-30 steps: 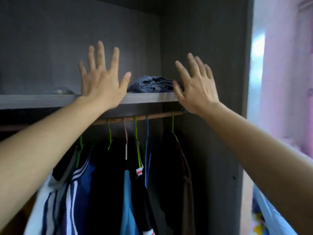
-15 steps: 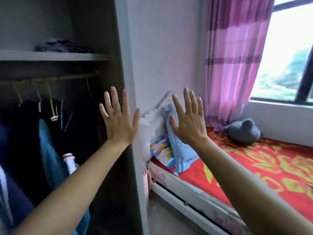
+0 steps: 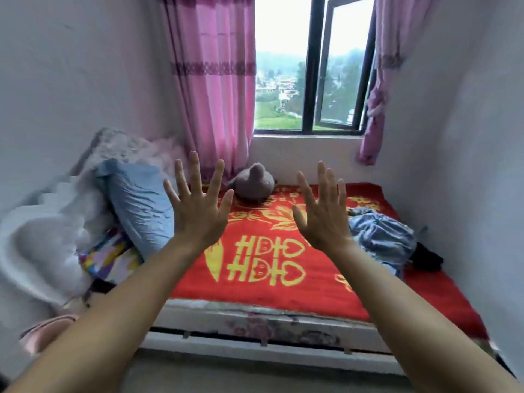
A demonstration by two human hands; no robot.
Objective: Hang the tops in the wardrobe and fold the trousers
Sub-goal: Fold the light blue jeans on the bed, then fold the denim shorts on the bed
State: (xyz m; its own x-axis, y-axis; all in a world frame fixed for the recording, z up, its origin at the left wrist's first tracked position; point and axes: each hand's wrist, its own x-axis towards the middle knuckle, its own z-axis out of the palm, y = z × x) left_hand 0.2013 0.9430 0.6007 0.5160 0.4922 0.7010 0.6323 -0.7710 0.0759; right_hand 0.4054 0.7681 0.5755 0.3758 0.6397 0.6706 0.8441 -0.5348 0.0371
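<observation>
Ahead, bed (image 3: 255, 317) under red-and-gold blanket (image 3: 312, 296). Left, blue pillow (image 3: 139, 205). On the blanket's right side, crumpled denim garment (image 3: 381, 239), with dark garment (image 3: 426, 258) just beside it. Raised above the bed, left hand (image 3: 198, 214) and right hand (image 3: 321, 219), fingers spread, holding nothing. Far, grey plush toy (image 3: 253, 184).

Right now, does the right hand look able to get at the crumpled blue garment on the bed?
Probably yes. The right hand is open and empty, held up over the red blanket, and the blue garment lies uncovered just to its right, with nothing between them.
</observation>
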